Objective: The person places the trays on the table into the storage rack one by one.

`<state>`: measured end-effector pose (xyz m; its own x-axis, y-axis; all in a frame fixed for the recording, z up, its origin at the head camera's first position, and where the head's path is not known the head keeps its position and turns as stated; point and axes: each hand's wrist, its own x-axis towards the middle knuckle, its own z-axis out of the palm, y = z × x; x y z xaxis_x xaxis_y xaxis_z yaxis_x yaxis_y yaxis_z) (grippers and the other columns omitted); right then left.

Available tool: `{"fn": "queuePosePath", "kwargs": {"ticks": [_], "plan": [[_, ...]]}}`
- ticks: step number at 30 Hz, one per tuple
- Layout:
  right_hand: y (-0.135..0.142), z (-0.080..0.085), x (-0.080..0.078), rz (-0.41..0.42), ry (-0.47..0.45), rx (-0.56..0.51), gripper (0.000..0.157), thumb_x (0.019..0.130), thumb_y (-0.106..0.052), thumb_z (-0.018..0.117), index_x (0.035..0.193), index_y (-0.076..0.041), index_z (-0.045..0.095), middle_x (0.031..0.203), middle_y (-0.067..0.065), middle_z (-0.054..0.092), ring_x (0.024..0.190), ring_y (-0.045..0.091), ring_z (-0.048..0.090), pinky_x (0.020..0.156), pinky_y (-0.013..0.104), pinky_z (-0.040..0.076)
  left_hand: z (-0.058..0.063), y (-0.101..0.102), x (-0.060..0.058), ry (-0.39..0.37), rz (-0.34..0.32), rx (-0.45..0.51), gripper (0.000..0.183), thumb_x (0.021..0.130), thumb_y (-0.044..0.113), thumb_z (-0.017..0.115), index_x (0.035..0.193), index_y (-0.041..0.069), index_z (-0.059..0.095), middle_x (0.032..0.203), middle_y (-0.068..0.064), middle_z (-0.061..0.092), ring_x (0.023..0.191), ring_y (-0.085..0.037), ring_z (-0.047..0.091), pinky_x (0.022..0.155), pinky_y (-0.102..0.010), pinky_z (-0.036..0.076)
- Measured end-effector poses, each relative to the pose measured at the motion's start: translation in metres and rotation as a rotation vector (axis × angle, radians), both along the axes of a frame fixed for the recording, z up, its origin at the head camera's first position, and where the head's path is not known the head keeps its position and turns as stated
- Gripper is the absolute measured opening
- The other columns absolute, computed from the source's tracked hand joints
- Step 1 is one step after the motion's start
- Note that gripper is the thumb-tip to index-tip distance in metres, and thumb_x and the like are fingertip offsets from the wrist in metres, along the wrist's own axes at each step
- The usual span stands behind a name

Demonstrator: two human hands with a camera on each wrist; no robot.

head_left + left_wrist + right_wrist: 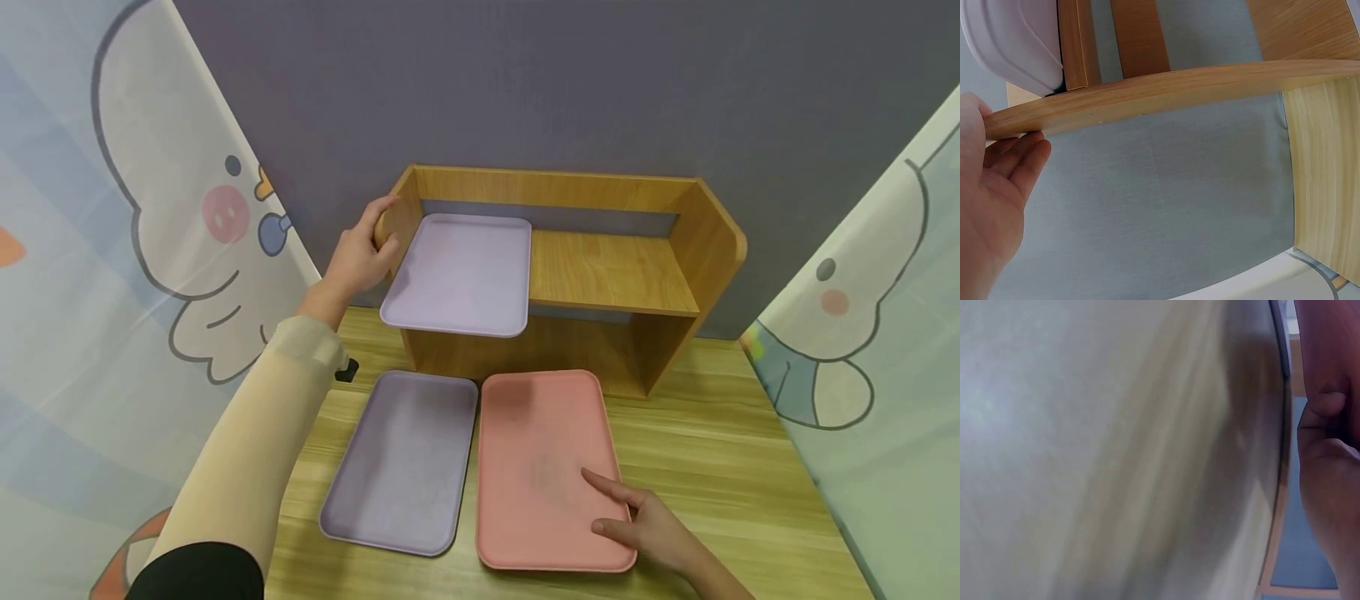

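"Filling the far side is a dark grey backdrop (585, 92). What stands before it?"

"A streaky, pale wood-grain table (697, 450), carrying a two-level shelf unit (611, 267) of honey-brown wooden board."

"And the trays?"

"Three shallow rectangles with rounded corners, plastic by the look. The salmon-pink tray (540, 450) is in front of the unit, at table level; whether its near edge is slightly raised, I can't tell. The greyish-mauve tray (408, 462) lies just to its left. The pale lilac tray (468, 267) sits on the left part of the upper shelf, its near end jutting past the front."

"The hands?"

"The left hand (367, 250) has its fingers clamped on the edge of the unit's left side panel. The right hand (648, 521) is at the pink tray's near right side, thumb and forefinger apart over its face. Its other fingers are hidden; I can't tell whether they grip the rim."

"How would that tray handle?"

"Light and stiff, I'd judge, not fragile, but smooth enough to slip. Hold it midway along both long rims; by one corner it would probably tip."
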<state>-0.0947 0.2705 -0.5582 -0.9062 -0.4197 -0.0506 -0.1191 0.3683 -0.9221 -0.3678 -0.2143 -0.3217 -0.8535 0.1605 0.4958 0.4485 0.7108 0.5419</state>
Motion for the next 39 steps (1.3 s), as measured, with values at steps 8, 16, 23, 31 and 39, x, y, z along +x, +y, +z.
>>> {"fn": "queuePosePath", "kwargs": {"ticks": [8,16,23,31,39], "plan": [[0.016,0.022,0.003,-0.035,-0.029,-0.012,0.066,0.102,-0.015,0.078,0.163,-0.017,0.054,0.16,-0.028,0.051,0.107,-0.002,0.057,0.076,0.023,0.056,0.001,0.0,0.0,-0.009,-0.002,-0.004,0.064,0.106,0.024,0.055,0.167,0.035,0.041,0.098,-0.028,0.076,0.073,-0.035,0.07,0.058,-0.034,0.051],[0.026,0.045,0.012,-0.065,-0.05,-0.002,0.066,0.103,-0.014,0.076,0.165,-0.021,0.053,0.162,-0.034,0.046,0.136,-0.021,0.04,0.088,0.023,0.058,0.002,-0.002,-0.001,-0.004,-0.004,-0.001,0.063,0.106,0.024,0.055,0.167,0.035,0.041,0.095,-0.029,0.075,0.073,-0.036,0.07,0.058,-0.034,0.05],[0.036,0.065,0.019,-0.05,-0.151,-0.06,0.067,0.106,-0.011,0.07,0.169,-0.019,0.046,0.16,-0.039,0.044,0.133,-0.015,0.05,0.09,0.03,0.063,0.0,-0.002,-0.001,0.005,-0.004,0.001,0.063,0.106,0.024,0.055,0.166,0.034,0.042,0.096,-0.029,0.075,0.073,-0.036,0.07,0.057,-0.033,0.05],[0.048,0.086,0.03,-0.117,-0.041,0.031,0.066,0.105,-0.011,0.072,0.167,-0.022,0.05,0.167,-0.027,0.046,0.139,-0.023,0.038,0.094,0.02,0.056,0.0,-0.001,-0.002,0.006,-0.007,0.002,0.063,0.106,0.023,0.055,0.167,0.035,0.042,0.081,-0.023,0.069,0.062,-0.029,0.062,0.055,-0.034,0.048],[0.059,0.106,0.037,-0.091,0.078,-0.004,0.068,0.104,0.001,0.069,0.167,-0.012,0.048,0.173,-0.013,0.045,0.148,-0.021,0.033,0.102,0.012,0.049,0.0,-0.001,-0.001,0.01,0.001,0.005,0.063,0.105,0.023,0.057,0.166,0.034,0.043,0.093,-0.027,0.074,0.071,-0.035,0.068,0.058,-0.033,0.049]]}}
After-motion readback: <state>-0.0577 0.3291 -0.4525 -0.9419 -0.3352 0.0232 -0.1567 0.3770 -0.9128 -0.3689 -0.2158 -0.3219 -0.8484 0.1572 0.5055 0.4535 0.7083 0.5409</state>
